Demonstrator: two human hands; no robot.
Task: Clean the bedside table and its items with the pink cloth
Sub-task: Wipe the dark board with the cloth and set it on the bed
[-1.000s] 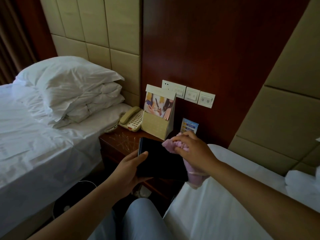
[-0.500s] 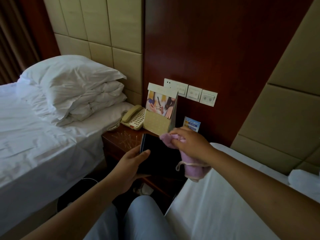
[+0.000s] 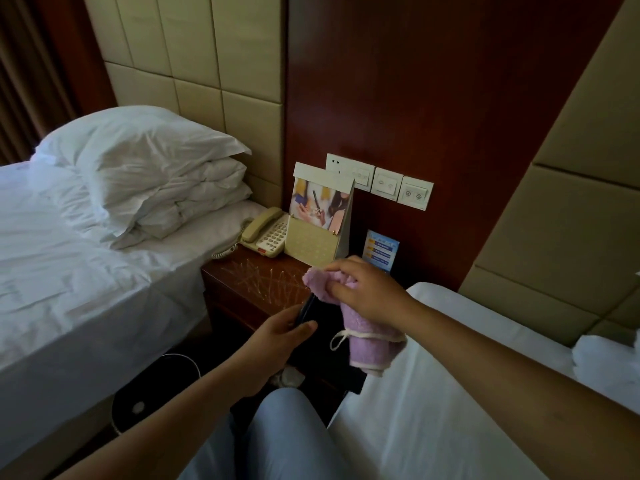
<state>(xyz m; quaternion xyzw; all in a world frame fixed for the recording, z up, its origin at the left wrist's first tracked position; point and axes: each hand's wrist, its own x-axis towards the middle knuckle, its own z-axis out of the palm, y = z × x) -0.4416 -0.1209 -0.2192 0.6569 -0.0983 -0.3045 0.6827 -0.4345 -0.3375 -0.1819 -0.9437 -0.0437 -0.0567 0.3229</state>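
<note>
Over the desk (image 3: 252,282) edge, the left hand (image 3: 277,332) grips a dark flat item (image 3: 306,310) tilted edge-up, probably for wiping; the right hand (image 3: 367,292) clutches the pink cloth (image 3: 363,341) against it.

1. A dark wooden bench (image 3: 256,289), its top marked with pale scratches, stands between two beds.
2. On it at the back: a beige telephone (image 3: 265,233), a folding card stand (image 3: 320,226) just beside it, and a blue card (image 3: 381,250) against the wall.
3. The left bed (image 3: 69,289) carries a pillow (image 3: 145,154) atop a folded duvet (image 3: 194,195).
</note>
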